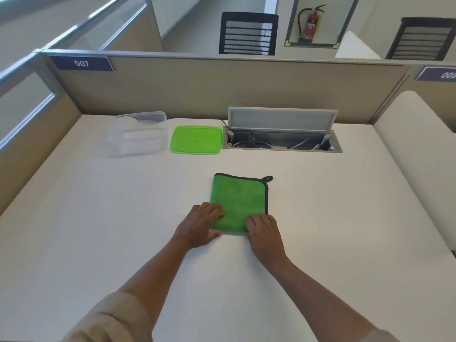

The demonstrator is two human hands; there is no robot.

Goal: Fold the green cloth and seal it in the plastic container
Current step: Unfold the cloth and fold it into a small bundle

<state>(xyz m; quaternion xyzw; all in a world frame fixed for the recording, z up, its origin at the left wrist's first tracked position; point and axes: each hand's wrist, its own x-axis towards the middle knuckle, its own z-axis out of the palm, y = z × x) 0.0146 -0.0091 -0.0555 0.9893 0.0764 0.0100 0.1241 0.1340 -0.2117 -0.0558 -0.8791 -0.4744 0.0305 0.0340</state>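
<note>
I am seeing the green cloth (pixel 238 202) lying folded on the white counter (pixel 98 230), its dark-trimmed edges and hanging loop at the far side. My left hand (pixel 199 224) is pressing flat on the cloth's near left corner and my right hand (pixel 262 230) on its near right corner — the fingers (pixel 256 218) of both are lying extended on the fabric, gripping nothing. Farther back the clear plastic container (pixel 138 134) is standing open; I cannot tell whether anything is in it. Its green lid (pixel 196 139) is lying flat just to its right. Both forearms are reaching forward, converging toward the cloth.
</note>
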